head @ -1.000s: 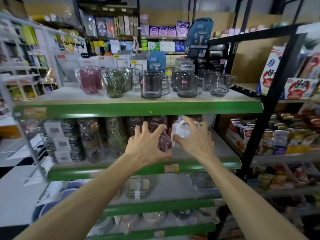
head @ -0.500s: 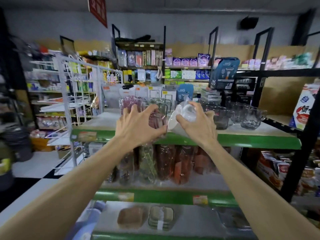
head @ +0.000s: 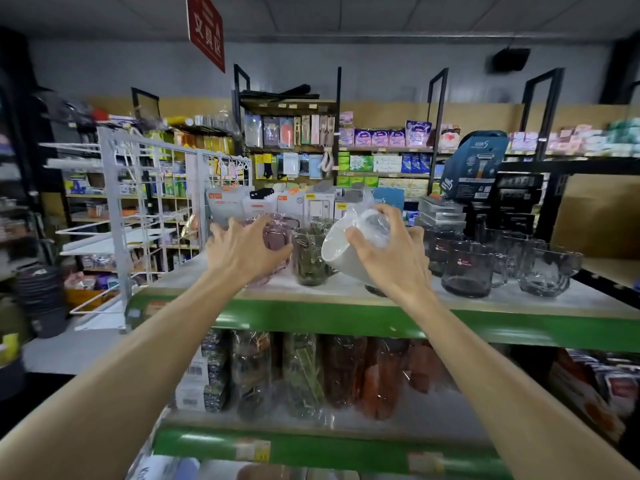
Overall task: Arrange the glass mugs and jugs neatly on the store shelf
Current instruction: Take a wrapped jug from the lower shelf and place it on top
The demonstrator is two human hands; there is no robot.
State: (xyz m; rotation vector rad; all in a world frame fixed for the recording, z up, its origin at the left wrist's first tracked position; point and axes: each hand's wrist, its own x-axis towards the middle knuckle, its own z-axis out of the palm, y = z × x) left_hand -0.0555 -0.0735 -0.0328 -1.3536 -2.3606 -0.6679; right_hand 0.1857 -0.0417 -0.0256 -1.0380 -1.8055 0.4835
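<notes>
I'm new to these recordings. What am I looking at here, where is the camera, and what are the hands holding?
There is no machine: a person wears a wide-angle camera on the head, so both bare arms reach in from below. The left hand grips a purplish wrapped glass on the top shelf. The right hand holds a white jug in clear plastic, tilted above the shelf. Beside them stand a greenish glass and clear glass mugs.

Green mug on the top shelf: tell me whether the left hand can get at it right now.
Probably not: the left hand already grips the purple mug, though the green mug stands right beside it, unblocked.
</notes>
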